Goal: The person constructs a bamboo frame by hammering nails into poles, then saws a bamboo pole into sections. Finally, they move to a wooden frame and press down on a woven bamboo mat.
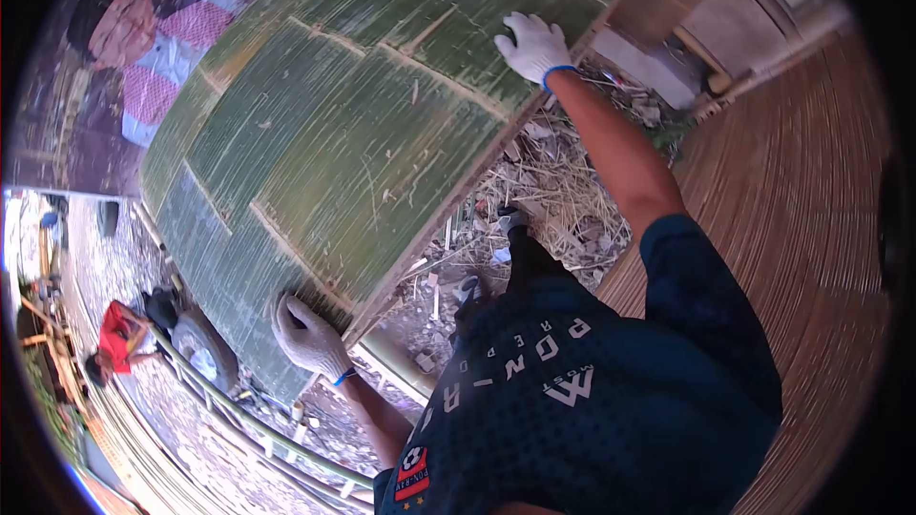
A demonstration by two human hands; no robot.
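Note:
A large green panel of flattened bamboo strips (324,162), in overlapping pieces with pale fibrous ends, slopes away in front of me. My left hand (310,339), in a whitish knit glove with a blue cuff, rests on the panel near its lower corner, thumb apart from the fingers. Higher up, my right hand (534,48), gloved the same way, lies on the panel close to its near edge with the fingers spread. Neither hand holds any loose thing. The panel's underside is hidden.
Straw and scraps (563,191) litter the ground around my feet. Brown slatted matting (792,162) stands at right. A bamboo rail (277,439) and a tire (205,348) are at lower left, near a person in red (119,336). A poster with a printed figure (157,57) hangs behind the panel.

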